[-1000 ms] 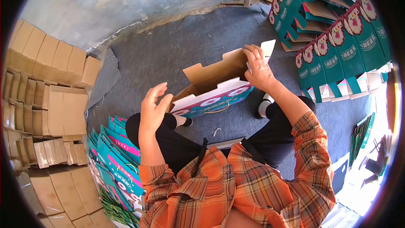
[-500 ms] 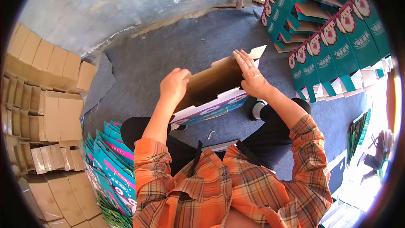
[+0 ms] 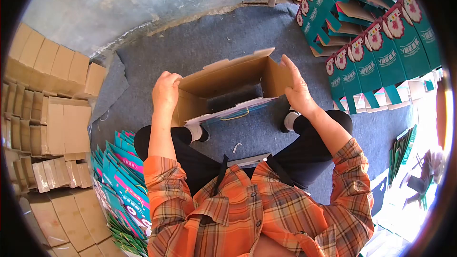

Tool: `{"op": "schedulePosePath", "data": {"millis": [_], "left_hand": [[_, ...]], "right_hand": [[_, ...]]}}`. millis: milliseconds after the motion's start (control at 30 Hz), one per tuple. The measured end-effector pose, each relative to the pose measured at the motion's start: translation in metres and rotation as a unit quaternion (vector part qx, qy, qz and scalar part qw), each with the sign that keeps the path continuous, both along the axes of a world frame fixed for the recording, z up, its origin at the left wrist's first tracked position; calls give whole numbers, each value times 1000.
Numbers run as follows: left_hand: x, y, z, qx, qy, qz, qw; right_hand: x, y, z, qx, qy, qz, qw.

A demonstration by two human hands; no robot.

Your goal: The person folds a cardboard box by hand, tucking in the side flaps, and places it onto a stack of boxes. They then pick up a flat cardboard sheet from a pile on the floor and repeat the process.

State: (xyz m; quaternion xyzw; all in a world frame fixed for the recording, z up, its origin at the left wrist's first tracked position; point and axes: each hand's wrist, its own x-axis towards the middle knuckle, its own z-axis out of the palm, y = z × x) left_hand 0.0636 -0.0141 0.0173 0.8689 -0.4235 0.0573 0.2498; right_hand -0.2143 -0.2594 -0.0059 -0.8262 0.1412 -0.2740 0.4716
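Between my hands is a cardboard box [image 3: 228, 74], brown inside, with a printed outer face and a thin yellow cord handle on the near side. Its top is open, and the grey floor covering shows through the bottom. My left hand [image 3: 166, 92] is closed on the box's left end, fingers curled over the edge. At the right end, my right hand [image 3: 299, 88] grips the edge panel, its fingers fairly straight along it. The box is held above the floor, between my knees.
Stacked brown cartons [image 3: 69, 123] line the left side. Flat teal and pink printed boxes [image 3: 124, 181] lie by my left leg. Teal printed boxes [image 3: 373, 62] stand piled at the upper right. A folded green stack [image 3: 402, 152] leans at the far right. Ahead is a grey wall [image 3: 157, 0].
The box has spread from a narrow, half-flat shape to a wide rectangular opening. My left hand moved left along with its end; my right hand shifted slightly right and down.
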Motion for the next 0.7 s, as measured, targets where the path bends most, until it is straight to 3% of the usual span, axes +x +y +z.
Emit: {"op": "schedulePosePath", "data": {"millis": [100,233,367,533,700], "left_hand": [[-2,-5,-5,34,-17,34,999],[-2,-16,-10,31,-135,7,990],[-8,-34,-9,-3,-215,-52,975],[-38,-40,2,47,-88,-112,989],[-30,-28,-5,53,-59,-124,989]], "right_hand": [[1,-22,-10,83,47,0,995],[6,-36,-10,156,59,-12,986],[12,-36,-3,142,73,-4,987],[14,-33,4,155,85,8,984],[10,-34,7,168,85,30,982]]}}
